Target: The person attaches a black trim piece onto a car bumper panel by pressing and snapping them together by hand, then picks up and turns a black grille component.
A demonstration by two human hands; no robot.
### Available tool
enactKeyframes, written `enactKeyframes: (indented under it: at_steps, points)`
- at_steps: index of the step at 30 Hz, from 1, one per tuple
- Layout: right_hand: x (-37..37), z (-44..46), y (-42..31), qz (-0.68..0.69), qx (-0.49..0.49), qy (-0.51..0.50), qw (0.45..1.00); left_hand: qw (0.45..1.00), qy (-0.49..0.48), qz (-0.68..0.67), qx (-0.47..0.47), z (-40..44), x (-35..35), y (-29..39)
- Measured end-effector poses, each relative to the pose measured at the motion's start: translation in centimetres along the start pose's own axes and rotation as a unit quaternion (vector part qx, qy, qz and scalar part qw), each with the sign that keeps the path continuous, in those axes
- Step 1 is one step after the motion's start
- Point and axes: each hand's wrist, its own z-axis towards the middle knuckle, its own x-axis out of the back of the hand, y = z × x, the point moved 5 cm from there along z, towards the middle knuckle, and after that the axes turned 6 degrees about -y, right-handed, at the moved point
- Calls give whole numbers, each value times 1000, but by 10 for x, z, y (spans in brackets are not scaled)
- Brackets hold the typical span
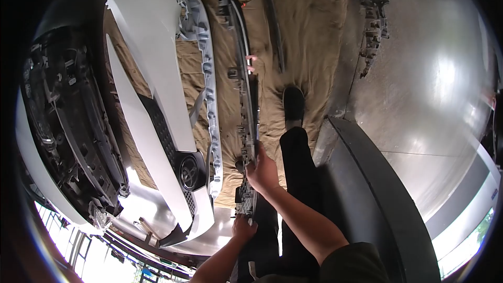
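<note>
A long, narrow black plastic trim strip (242, 47) with clips and tabs along one side stretches away from me over a brown cloth. My right hand (263, 170) is closed around it partway along, thumb side toward the clips. Closer to my body, my left hand (244, 227) is closed at its near end, with the fingertips partly hidden. Left of the strip lies a white car bumper (149, 36) with a dark mesh grille and a round emblem (192, 172). Its ribbed grey inner edge runs nearest to the strip.
Brown cloth (314, 21) covers the floor under the parts. Another thin black strip (273, 26) lies ahead. A jagged black bracket piece (374, 18) sits on the grey floor at right. My shoe (294, 102) rests on the cloth. A dark panel (372, 194) stands right; black parts (73, 110) lie far left.
</note>
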Motion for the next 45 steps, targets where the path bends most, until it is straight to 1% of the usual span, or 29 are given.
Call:
enactKeyframes:
  at_steps: [2, 4, 5, 8, 10, 11, 12, 14, 15, 16, 18, 20, 21, 22, 24, 25, 27, 28, 29, 30, 32, 33, 36, 37, 38, 40, 42, 44, 45]
  points:
    - [28, -7, -12, 24, -27, 12, 999, 1000, 1, -13, -12, -2, 11, 18]
    - [51, -4, -15, 18, 5, 56, 998, 999, 14, -37, -30, -4, 16, 32]
    - [61, -2, -12, 15, -16, 59, 998, 996, 37, -54, -55, -2, 17, 39]
    - [93, 7, -21, 32, 21, 130, 991, 984, 102, -104, -102, -1, 26, 58]
    - [120, 14, -38, -30, 48, 128, 990, 976, 139, -123, -112, -6, 44, 74]
    - [130, 22, -34, -29, 58, 146, 987, 972, 141, -138, -129, -9, 52, 82]
    - [144, 17, -54, -15, -15, 132, 991, 967, 150, -148, -143, 3, 42, 78]
    - [161, 28, -48, -87, 42, 175, 980, 967, 113, -165, -159, 1, 55, 94]
    - [170, 39, -39, -99, 42, 179, 978, 958, 130, -95, -238, -13, 71, 111]
    - [178, 47, -29, -109, 40, 184, 976, 949, 144, -68, -274, -8, 67, 112]
    - [191, 57, -13, -99, 72, 195, 973, 950, 104, -87, -283, 10, 54, 107]
    - [200, 61, 18, -107, 66, 247, 961, 956, 54, -89, -275, 32, 39, 108]
    - [201, 55, 25, -130, 58, 250, 958, 959, 23, -88, -268, 38, 25, 103]
    - [198, 44, 32, -153, 43, 247, 956, 949, 51, -84, -301, 34, 15, 99]
    - [191, 11, 29, -133, -7, 244, 961, 921, 110, -77, -365, 19, 1, 87]
    - [181, -16, 8, -93, 4, 252, 963, 920, 118, -97, -361, 12, 3, 80]
    - [188, -30, 27, -140, 18, 297, 945, 917, 140, -141, -347, -1, 6, 69]
    - [191, -38, 38, -161, 21, 315, 935, 907, 151, -130, -372, -2, -6, 63]
    - [194, -43, 55, -79, 56, 304, 948, 899, 156, -117, -393, -2, -25, 55]
    - [198, -59, 59, -41, -28, 286, 957, 889, 161, -104, -416, -6, -39, 51]
    - [204, -78, 80, 19, 36, 296, 954, 898, 122, -58, -419, -21, -47, 61]
    - [208, -80, 98, 57, 54, 268, 960, 903, 100, -39, -417, -33, -56, 64]
    - [213, -83, 126, 46, 3, 293, 955, 919, 126, -82, -365, -48, -79, 71]
    - [210, -86, 129, 64, -26, 291, 954, 921, 123, -86, -361, -40, -88, 72]
    - [220, -77, 146, 47, -25, 312, 948, 918, 127, -92, -365, -37, -100, 74]
    - [235, -68, 155, 29, -9, 298, 954, 909, 141, -98, -380, -32, -110, 91]
    - [258, -54, 163, 60, 9, 234, 970, 896, 133, -111, -409, -38, -118, 114]
    - [247, -85, 134, 102, -3, 216, 971, 886, 130, -117, -429, -55, -135, 119]
    - [250, -84, 145, 96, 6, 200, 975, 881, 138, -118, -436, -64, -140, 122]
